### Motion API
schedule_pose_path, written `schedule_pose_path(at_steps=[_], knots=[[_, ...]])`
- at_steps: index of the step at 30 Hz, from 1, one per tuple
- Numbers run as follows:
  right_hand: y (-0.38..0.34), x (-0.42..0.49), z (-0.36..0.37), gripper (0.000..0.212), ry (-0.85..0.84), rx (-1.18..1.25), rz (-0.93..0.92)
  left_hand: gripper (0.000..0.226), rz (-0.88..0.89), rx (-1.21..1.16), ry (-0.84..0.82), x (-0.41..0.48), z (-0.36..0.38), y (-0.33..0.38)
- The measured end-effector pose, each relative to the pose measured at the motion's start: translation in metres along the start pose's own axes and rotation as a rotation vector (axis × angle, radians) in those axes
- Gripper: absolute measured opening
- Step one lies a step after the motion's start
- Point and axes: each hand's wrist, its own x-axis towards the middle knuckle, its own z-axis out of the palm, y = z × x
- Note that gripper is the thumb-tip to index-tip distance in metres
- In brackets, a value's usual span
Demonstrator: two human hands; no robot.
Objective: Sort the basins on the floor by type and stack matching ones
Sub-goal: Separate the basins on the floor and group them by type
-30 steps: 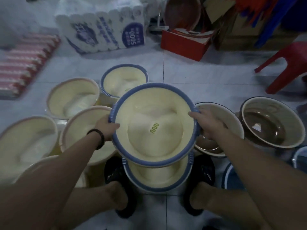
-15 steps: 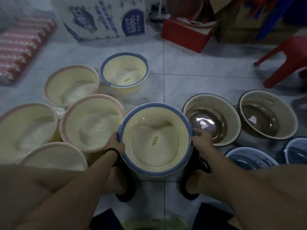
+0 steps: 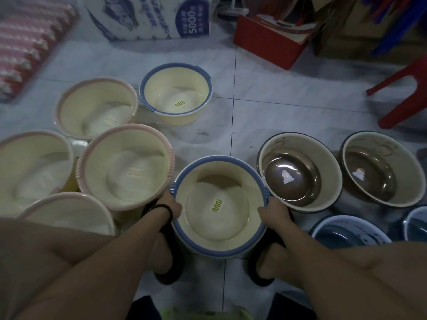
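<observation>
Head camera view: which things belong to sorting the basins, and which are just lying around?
Job: near blue-rimmed basin, gripped by left hand and right hand; far blue-rimmed basin; pink-rimmed basins; brown basins; blue basins.
Lying about: tissue pack; red box; red stool; pink striped bundle.

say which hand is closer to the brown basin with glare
Right. The right hand is just beside the brown basin; the left hand is across the blue-rimmed basin.

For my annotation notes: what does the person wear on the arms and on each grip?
The left forearm and right forearm are bare; no sleeves show. A black beaded bracelet circles the left wrist. The left grip and right grip wear no gloves.
</observation>
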Motion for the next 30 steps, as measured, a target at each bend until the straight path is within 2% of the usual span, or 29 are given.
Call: schedule_pose_path(at_steps=[3, 6, 8, 10, 12, 15, 18, 20, 23, 27, 30], knots=[[-0.022, 0.003, -0.01, 0.044, 0.098, -0.057, -0.049, 0.052, 0.145, 0.258, -0.063, -0.027, -0.034, 0.034], [-0.074, -0.002, -0.026, 0.031, 0.175, -0.041, -0.217, 0.046, 0.29, 0.482, -0.135, -0.074, -0.09, 0.08], [-0.117, -0.005, -0.033, 0.026, 0.144, -0.025, -0.342, 0.045, 0.357, 0.55, -0.116, -0.098, -0.129, 0.102], [-0.159, -0.004, -0.034, 0.03, 0.092, -0.003, -0.451, 0.045, 0.427, 0.605, -0.047, -0.112, -0.166, 0.114], [-0.201, 0.005, -0.026, 0.031, 0.016, 0.047, -0.48, 0.044, 0.465, 0.635, 0.043, -0.115, -0.199, 0.119], [-0.256, 0.031, -0.01, 0.028, -0.064, 0.22, -0.436, 0.033, 0.555, 0.535, 0.199, -0.101, -0.239, 0.124], [-0.299, 0.065, 0.003, 0.029, -0.161, 0.449, -0.304, 0.025, 0.577, 0.278, 0.351, -0.072, -0.256, 0.126], [-0.321, 0.093, 0.013, 0.03, -0.22, 0.58, -0.202, 0.026, 0.54, 0.296, 0.313, -0.051, -0.262, 0.129], [-0.346, 0.145, 0.033, 0.025, -0.215, 0.709, -0.083, 0.028, 0.486, 0.298, 0.262, -0.028, -0.274, 0.131], [-0.375, 0.205, 0.05, 0.041, -0.179, 0.781, 0.031, 0.023, 0.472, 0.177, 0.3, -0.005, -0.273, 0.12], [-0.386, 0.231, 0.049, 0.054, -0.229, 0.833, 0.106, 0.024, 0.434, 0.111, 0.338, 0.01, -0.269, 0.116]])
